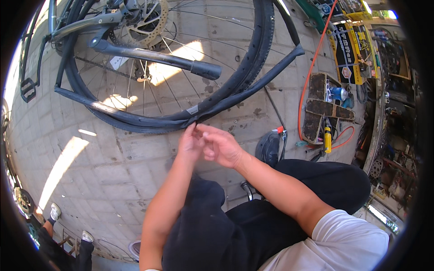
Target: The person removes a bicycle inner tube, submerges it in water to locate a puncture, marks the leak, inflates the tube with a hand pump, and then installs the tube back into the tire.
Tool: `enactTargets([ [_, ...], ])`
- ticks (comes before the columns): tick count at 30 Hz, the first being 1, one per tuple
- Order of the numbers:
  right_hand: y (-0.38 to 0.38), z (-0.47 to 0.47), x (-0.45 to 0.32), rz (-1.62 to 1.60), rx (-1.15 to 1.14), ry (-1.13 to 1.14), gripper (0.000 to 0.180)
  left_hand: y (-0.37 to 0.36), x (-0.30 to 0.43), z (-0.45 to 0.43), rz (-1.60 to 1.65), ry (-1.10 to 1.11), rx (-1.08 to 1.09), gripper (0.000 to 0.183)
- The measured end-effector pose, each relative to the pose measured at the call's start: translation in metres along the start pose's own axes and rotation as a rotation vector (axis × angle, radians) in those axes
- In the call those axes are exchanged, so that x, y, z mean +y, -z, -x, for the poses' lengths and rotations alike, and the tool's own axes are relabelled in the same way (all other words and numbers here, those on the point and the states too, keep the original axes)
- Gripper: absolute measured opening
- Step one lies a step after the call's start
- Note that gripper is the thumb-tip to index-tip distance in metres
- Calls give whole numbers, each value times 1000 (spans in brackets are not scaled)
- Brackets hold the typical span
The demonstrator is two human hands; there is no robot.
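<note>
Before me lies a bicycle wheel with its black tire (264,44), spokes and a disc brake rotor (164,17). A black inner tube (257,87) hangs out along the wheel's near side. My left hand (192,142) has its fingertips at the tube, at the wheel's near edge. Close beside it, my right hand (222,145) has its thumb and forefinger near the same spot, other fingers curled. Whether either hand grips the tube cannot be told. A grey metal tube of the bicycle frame (156,58) crosses above the spokes.
A compartmented tool tray (313,127) with a can (338,93) and a yellow-handled tool (327,139) stands right. An orange hose (310,76) runs past it. A round black object (268,149) lies near my knee. Boxes (354,54) are at upper right; another person's shoes (55,211) show lower left.
</note>
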State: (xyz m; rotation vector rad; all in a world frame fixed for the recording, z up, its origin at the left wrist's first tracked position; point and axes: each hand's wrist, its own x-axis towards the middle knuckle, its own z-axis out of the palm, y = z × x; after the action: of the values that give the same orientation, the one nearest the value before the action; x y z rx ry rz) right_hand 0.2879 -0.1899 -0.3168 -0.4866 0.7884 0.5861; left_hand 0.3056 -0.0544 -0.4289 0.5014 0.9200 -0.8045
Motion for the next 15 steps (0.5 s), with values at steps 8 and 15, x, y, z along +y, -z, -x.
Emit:
enactTargets([
  [8, 100, 7, -27, 1411, 593, 572, 22, -19, 6, 36, -98, -164, 119, 25],
  [15, -58, 11, -42, 1340, -374, 870, 54, -24, 12, 65, -1144, -353, 111, 39],
])
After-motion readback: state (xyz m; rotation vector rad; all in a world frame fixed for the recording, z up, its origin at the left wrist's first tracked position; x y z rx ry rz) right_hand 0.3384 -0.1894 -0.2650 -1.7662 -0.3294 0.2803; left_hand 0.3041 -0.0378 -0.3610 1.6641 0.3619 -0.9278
